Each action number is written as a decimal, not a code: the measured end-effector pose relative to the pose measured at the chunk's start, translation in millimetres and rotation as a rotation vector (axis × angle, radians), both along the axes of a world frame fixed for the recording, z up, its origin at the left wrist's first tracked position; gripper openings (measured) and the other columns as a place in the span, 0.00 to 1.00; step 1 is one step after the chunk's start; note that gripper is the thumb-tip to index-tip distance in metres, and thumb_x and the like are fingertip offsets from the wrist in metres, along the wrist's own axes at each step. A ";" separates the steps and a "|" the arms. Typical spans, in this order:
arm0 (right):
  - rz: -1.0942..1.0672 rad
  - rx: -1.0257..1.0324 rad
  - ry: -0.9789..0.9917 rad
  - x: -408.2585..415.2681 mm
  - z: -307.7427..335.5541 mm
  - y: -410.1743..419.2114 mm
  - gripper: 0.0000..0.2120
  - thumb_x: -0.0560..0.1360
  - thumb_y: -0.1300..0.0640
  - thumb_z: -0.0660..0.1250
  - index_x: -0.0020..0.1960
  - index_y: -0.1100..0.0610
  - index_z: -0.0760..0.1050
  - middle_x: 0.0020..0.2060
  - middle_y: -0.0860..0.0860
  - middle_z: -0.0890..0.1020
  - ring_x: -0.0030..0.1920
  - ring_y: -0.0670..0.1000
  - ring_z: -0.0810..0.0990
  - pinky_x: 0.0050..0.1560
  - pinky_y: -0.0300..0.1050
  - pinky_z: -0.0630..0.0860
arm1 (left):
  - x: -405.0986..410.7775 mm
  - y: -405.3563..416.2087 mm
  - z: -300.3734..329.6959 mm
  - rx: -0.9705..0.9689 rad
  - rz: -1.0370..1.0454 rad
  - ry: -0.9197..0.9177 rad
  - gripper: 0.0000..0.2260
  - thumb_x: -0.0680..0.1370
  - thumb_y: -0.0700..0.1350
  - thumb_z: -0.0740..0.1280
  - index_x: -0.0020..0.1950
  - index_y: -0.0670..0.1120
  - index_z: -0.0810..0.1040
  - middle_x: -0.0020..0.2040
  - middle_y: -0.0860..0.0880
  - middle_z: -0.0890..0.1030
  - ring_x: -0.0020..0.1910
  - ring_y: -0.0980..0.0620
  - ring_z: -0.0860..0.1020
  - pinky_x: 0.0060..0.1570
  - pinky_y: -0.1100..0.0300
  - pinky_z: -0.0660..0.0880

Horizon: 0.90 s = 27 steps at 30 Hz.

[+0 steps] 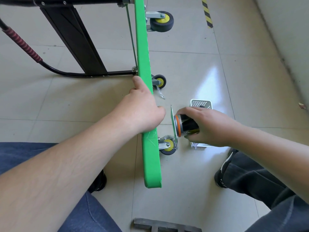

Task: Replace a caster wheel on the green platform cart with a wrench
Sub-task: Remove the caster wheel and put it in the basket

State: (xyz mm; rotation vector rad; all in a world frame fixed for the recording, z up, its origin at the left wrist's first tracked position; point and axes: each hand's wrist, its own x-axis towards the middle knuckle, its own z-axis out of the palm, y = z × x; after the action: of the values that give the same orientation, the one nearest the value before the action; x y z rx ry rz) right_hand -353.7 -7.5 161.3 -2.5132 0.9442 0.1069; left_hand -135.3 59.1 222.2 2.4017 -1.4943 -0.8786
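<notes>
Left hand [142, 108] clamps cart [147, 91] edge to keep it tipped; right hand [204, 126] at 3 o'clock grips loose caster [182, 125], plate toward deck for mounting.

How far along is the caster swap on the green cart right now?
Done: the green platform cart stands on its edge, and three mounted casters show along its underside. In hand: the left hand grips the deck edge, while the right hand holds a loose black caster with an orange ring and metal plate near the underside. Left: seating and bolting it. No wrench is clearly visible.
</notes>
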 end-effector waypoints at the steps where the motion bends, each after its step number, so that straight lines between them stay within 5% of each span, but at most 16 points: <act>1: -0.026 -0.011 0.033 -3.1 1.7 -3.0 0.28 0.70 0.50 0.72 0.67 0.42 0.66 0.54 0.39 0.78 0.48 0.47 0.75 0.43 0.35 0.74 | -0.2 0.2 0.2 0.001 -0.001 -0.001 0.42 0.81 0.52 0.64 0.80 0.37 0.40 0.56 0.41 0.74 0.45 0.43 0.74 0.28 0.57 0.59; 4: -0.039 -0.103 0.150 -13.0 5.1 -13.9 0.25 0.70 0.48 0.70 0.63 0.42 0.65 0.52 0.42 0.80 0.48 0.52 0.78 0.41 0.47 0.78 | -0.4 0.7 0.9 0.008 0.001 -0.007 0.40 0.80 0.51 0.64 0.80 0.37 0.42 0.55 0.42 0.75 0.43 0.43 0.73 0.28 0.56 0.59; 8: 0.084 -0.272 0.315 -25.1 5.8 -33.3 0.24 0.71 0.45 0.68 0.65 0.43 0.67 0.53 0.42 0.79 0.46 0.51 0.76 0.33 0.42 0.66 | -0.4 1.1 1.1 0.008 -0.004 -0.012 0.40 0.80 0.52 0.64 0.80 0.38 0.42 0.55 0.41 0.75 0.45 0.42 0.74 0.28 0.56 0.59; 13: 0.162 -0.329 0.494 -41.2 -4.6 -56.0 0.20 0.73 0.42 0.67 0.64 0.42 0.70 0.50 0.41 0.79 0.49 0.51 0.79 0.38 0.42 0.68 | -1.3 1.2 1.9 0.017 -0.001 -0.022 0.40 0.80 0.52 0.65 0.80 0.39 0.42 0.52 0.42 0.75 0.39 0.45 0.72 0.27 0.56 0.59; 20: -0.061 -0.204 0.737 -58.8 -41.9 -79.3 0.13 0.72 0.45 0.67 0.51 0.49 0.68 0.39 0.46 0.77 0.38 0.51 0.78 0.38 0.45 0.79 | -3.4 1.5 3.4 0.023 -0.014 -0.057 0.40 0.80 0.53 0.65 0.80 0.39 0.44 0.50 0.42 0.75 0.36 0.46 0.71 0.27 0.56 0.59; 27: -0.317 0.026 0.786 -66.2 -86.6 -92.4 0.15 0.65 0.44 0.70 0.42 0.54 0.74 0.36 0.51 0.80 0.35 0.53 0.79 0.33 0.41 0.74 | -4.8 2.7 4.6 0.024 0.000 -0.082 0.34 0.80 0.53 0.65 0.77 0.42 0.49 0.41 0.45 0.71 0.31 0.51 0.68 0.26 0.55 0.57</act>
State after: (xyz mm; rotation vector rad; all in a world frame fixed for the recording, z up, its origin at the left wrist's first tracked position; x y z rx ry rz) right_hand -420.0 -99.9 74.7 -2.2575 1.5971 1.0467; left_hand -140.1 61.8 226.9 2.4827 -1.5205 -0.8117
